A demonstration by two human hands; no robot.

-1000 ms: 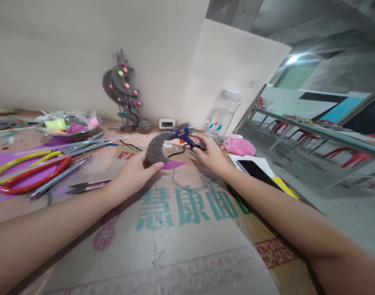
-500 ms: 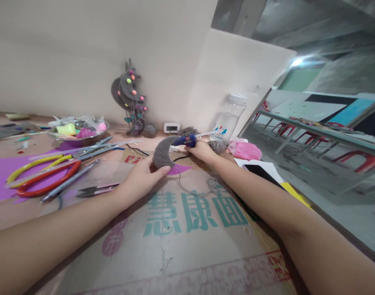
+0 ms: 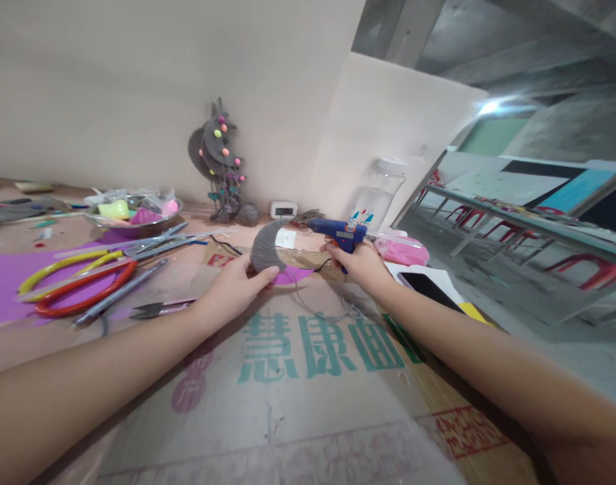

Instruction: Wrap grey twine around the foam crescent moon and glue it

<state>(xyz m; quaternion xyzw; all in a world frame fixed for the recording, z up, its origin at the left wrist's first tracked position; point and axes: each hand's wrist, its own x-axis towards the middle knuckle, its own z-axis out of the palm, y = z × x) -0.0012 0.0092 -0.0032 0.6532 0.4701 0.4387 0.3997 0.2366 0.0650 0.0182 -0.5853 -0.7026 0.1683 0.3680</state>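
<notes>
My left hand (image 3: pixel 244 283) pinches the lower end of a crescent moon (image 3: pixel 266 249) wrapped in grey yarn. A strip of purple paper (image 3: pixel 293 275) shows beside its lower tip, and a loose strand of grey yarn (image 3: pixel 312 308) trails from there over the cardboard. My right hand (image 3: pixel 361 263) is wrapped round the handle of a blue glue gun (image 3: pixel 340 230), a clear glue stick poking from its back. The gun's nozzle points left toward the crescent, apart from it. A white square (image 3: pixel 286 238) lies just behind the crescent.
Left are red and yellow scissors (image 3: pixel 85 291), small snips (image 3: pixel 159 308), purple paper (image 3: pixel 2 283) and a bowl of bright bits (image 3: pixel 130 225). Behind stand a yarn-wrapped moon ornament (image 3: pixel 217 162), a small clock (image 3: pixel 283 209) and a bottle (image 3: pixel 375 195). A phone (image 3: pixel 429 291) lies right. Printed cardboard (image 3: pixel 267 424) covers the front.
My right hand has drawn the glue gun to the right, away from the crescent, uncovering the white square. My left hand keeps its hold on the crescent.
</notes>
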